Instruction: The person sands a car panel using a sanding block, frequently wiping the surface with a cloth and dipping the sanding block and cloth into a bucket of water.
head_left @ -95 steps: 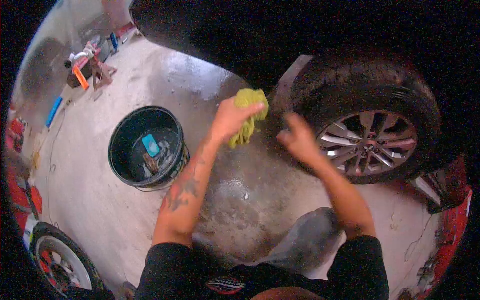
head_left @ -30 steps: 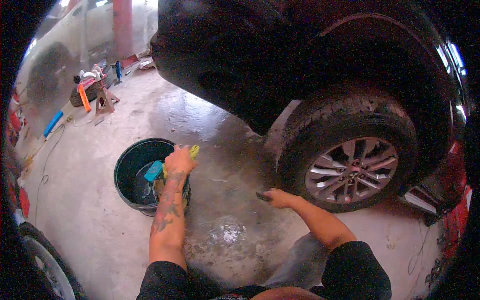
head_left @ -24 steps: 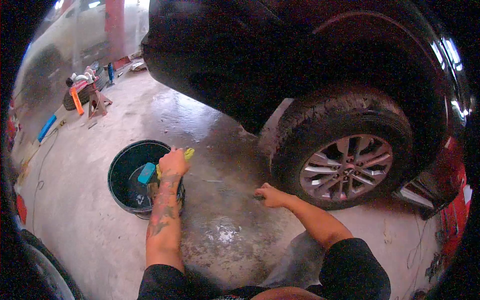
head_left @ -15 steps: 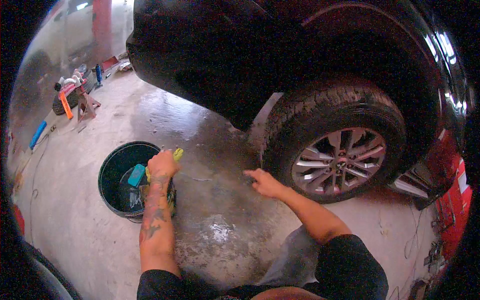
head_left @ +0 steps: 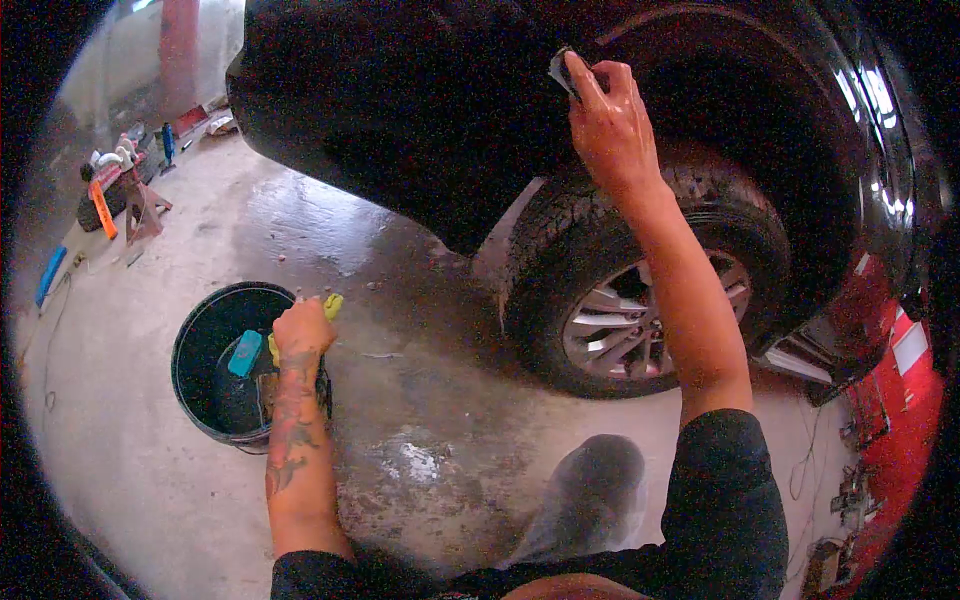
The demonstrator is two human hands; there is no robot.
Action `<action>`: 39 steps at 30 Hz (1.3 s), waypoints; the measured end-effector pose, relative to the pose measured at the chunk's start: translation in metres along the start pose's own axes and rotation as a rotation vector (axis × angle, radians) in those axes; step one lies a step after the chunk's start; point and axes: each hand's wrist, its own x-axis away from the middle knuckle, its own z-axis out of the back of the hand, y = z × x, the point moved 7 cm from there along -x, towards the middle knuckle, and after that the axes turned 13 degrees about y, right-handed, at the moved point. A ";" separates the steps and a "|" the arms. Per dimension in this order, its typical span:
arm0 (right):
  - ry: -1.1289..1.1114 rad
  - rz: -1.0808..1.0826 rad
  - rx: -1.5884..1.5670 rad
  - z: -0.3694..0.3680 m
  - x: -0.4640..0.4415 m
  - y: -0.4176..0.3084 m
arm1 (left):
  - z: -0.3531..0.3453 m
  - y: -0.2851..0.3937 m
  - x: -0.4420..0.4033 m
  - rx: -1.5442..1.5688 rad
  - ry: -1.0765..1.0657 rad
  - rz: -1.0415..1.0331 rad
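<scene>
My left hand (head_left: 303,331) is closed at the right rim of a dark bucket (head_left: 180,372). A yellow cloth (head_left: 333,306) sticks out on both sides of that fist. Inside the bucket, a blue-green sponge-like block (head_left: 244,354) shows in front of the hand. Raised above the tyre (head_left: 520,300), my right hand (head_left: 614,125) pinches a thin grey pad (head_left: 562,73), perhaps sandpaper. The pad is against or very near the dark vehicle's body panel (head_left: 420,110), ahead of the wheel arch; contact is hard to make out.
The wheel's silver rim (head_left: 605,320) is partly behind my right forearm. Wet concrete (head_left: 400,400) spreads between bucket and wheel. A jack stand (head_left: 146,208) and an orange-handled tool (head_left: 103,210) are at the far left. Red equipment (head_left: 905,400) stands at right.
My right hand has risen from beside the tyre to the body panel, and the grey pad now shows in its fingers. My left hand stays at the bucket. The view has shifted slightly.
</scene>
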 end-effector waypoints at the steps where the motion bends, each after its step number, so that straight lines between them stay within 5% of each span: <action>1: -0.031 0.009 0.026 -0.004 -0.002 0.000 | 0.001 -0.001 0.000 0.004 -0.002 0.000; 39: -0.033 0.191 0.275 -0.007 -0.009 -0.013 | -0.002 0.017 0.022 0.149 -0.009 0.020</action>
